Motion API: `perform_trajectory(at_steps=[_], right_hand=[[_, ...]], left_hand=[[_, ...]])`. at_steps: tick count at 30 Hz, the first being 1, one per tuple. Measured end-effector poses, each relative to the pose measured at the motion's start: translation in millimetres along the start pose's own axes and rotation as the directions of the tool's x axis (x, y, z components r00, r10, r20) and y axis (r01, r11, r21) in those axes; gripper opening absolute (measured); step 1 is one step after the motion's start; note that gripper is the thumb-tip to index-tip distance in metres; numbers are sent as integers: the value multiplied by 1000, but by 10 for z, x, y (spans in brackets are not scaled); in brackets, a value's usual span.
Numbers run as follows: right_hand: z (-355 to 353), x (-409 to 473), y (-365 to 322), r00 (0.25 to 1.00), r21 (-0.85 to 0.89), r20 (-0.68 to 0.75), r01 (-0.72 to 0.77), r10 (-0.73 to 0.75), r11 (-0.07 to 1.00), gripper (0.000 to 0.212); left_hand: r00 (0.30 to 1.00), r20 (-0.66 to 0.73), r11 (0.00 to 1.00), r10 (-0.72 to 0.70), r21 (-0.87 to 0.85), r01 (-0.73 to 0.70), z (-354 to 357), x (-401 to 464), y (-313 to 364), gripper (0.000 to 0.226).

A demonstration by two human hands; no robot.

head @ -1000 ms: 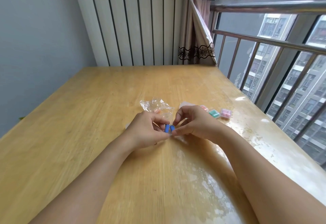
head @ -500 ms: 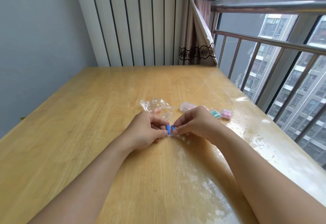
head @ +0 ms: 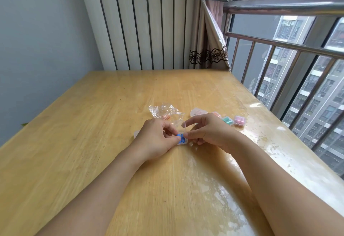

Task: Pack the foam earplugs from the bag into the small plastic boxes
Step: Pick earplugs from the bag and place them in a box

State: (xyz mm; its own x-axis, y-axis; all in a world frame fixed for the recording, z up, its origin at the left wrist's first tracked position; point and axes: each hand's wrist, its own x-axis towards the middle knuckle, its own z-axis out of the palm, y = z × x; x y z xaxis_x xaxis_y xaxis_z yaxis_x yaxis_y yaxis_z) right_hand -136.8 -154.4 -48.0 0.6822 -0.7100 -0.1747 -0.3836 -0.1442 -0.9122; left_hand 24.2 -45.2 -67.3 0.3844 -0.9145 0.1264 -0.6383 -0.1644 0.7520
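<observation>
Your left hand (head: 158, 139) and right hand (head: 208, 133) pinch the small box (head: 181, 140) holding blue earplugs (head: 180, 139) at table centre; judged next: close its lid, then fetch from the bag (head: 163, 111) at twelve o'clock.

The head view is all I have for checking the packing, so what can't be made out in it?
- Clear box with blue earplugs: left hand and right hand cover its sides; whether its lid is latched is unclear.
- Orange box: mostly behind the right hand.
- Plastic bag: crumpled, its contents too small to count.
- Object at the left hand's far side: mostly hidden.
</observation>
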Motion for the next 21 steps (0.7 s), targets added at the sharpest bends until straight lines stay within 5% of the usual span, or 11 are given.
perform_trajectory(at_steps=[7,12,21], right_hand=[[-10,11,26,999,-12,-30,32,-32,999,20],[-43,-27,-18,996,-39,7,95,-94,995,16],[-65,-57,-39,973,-245,143,214,-183,946,21]], left_hand=[[1000,0,989,-27,-143,27,-30,-19,27,33],[981,189,982,-49,-171,82,-185,-14,-10,73],[982,156,994,109,-2,-110,-121,-65,41,37]])
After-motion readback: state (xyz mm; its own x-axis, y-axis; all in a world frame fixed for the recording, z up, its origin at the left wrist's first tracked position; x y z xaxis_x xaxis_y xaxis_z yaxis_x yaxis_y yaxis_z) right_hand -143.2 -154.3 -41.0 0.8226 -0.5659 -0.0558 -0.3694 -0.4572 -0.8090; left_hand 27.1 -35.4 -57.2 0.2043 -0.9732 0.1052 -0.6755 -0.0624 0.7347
